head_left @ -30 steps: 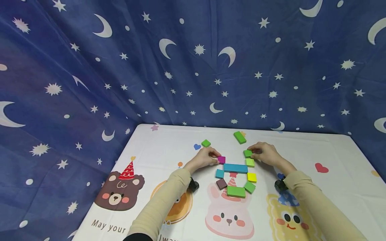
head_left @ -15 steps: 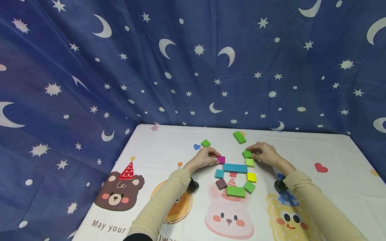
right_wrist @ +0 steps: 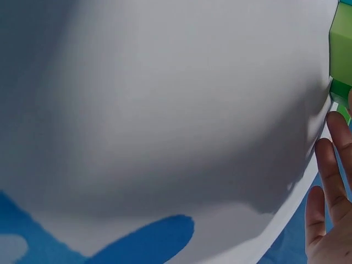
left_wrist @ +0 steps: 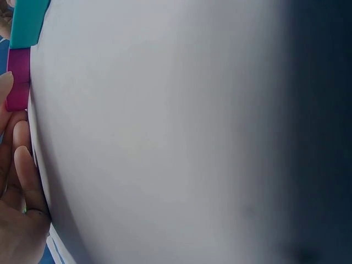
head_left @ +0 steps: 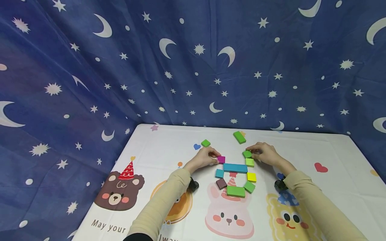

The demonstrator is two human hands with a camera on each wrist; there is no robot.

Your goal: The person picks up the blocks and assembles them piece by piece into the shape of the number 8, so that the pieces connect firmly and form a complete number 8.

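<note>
My left hand [head_left: 205, 158] pinches a small magenta block [head_left: 221, 160] between thumb and fingers, at the upper left of a ring of flat blocks. In the left wrist view the magenta block [left_wrist: 19, 80] meets the end of a blue-teal block [left_wrist: 28, 22]. A small green block [head_left: 247, 154] is pinched by my right hand [head_left: 265, 154], turned a little. It lies just beyond a lime block [head_left: 249, 162]. A long blue block [head_left: 235, 168] spans between the two sides. In the right wrist view, the held green block [right_wrist: 341, 91] is mostly cut off.
Nearer me, the ring continues with a small blue block [head_left: 219, 173], a brown block [head_left: 221, 184], a long green block [head_left: 236, 191], a tilted green block [head_left: 249, 187] and a yellow block [head_left: 251, 177]. Farther back lie a small green block [head_left: 206, 143] and a longer one [head_left: 239, 137].
The green block in my right hand has turned slightly and shifted a little left over the first half second. My left hand and the magenta block have stayed in place.
</note>
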